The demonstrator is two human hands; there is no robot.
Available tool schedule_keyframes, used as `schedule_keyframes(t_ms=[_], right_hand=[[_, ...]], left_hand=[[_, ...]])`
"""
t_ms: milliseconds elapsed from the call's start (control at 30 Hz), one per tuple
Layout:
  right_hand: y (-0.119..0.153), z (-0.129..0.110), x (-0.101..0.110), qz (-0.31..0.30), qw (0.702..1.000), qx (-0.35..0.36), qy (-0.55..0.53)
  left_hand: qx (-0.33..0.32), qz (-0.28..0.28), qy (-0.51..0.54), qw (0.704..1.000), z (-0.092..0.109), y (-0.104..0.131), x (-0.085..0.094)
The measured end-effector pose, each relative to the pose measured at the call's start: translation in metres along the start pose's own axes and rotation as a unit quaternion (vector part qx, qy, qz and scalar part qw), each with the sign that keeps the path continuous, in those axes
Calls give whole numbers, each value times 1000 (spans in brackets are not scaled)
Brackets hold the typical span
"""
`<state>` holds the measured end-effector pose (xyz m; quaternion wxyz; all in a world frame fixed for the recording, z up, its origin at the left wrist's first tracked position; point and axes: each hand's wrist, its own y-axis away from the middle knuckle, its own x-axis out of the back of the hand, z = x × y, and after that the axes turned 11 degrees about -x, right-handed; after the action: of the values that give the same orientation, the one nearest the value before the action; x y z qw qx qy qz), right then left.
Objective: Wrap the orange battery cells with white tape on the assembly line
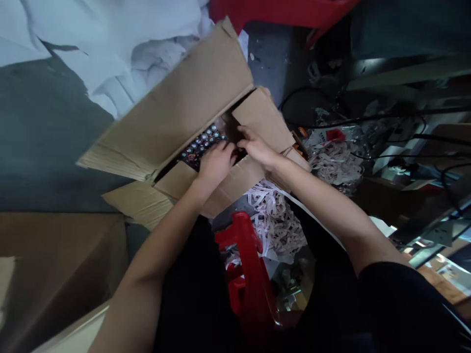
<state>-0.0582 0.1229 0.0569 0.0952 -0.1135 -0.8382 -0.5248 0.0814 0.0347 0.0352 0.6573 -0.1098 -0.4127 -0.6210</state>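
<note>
An open cardboard box (184,113) stands in front of me with its flaps spread. Inside, at its left part, lie several small dark cylindrical pieces (203,142) with pale round ends, packed closely together. My left hand (217,162) reaches over the near flap and rests on these pieces; its fingertips dip into the box, and what they may grip is hidden. My right hand (255,147) is at the right part of the opening, fingers apart and reaching inward close to the left fingertips. Nothing shows between its fingers.
White sheeting (121,44) lies beyond the box, near a red plastic object (279,12). Shredded paper (279,220) and a red stool (246,260) are between my legs. A large carton (62,264) stands at the left; cables (368,117) and clutter fill the right.
</note>
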Motion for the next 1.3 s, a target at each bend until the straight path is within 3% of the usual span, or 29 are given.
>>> schedule_keyframes(t_ms=[133,200,267,333,500,600,733,900,1133,1300], right_hand=[[49,1,17,92,979,114,140],[54,6,35,130,968,122,176],[38,12,52,119,967,70,216],[12,17,62,100,945,8,312],[-33,21,49,94,804,-52,585],[-46,19,37,58,771,-86,628],[-65,20,34,40,770,-111,627],[-71,35,40,34,777,-69,625],[-76,65,41,38,827,11,561],[-92,64,63,-20,861,49,506]], left_hand=[[-19,-32,-37,999,2,12,-9],[-46,-67,-36,996,0,15,-10],[-55,-86,-36,994,1,16,-13],[-52,-74,-42,995,4,17,-17],[-64,-27,-48,996,4,19,-24],[-67,-33,-45,996,-1,19,-25],[-84,-34,-32,995,-6,18,-27],[-77,-34,-15,996,-8,17,-29],[-77,-34,-1,996,-10,19,-31],[-79,-40,1,996,-11,17,-31]])
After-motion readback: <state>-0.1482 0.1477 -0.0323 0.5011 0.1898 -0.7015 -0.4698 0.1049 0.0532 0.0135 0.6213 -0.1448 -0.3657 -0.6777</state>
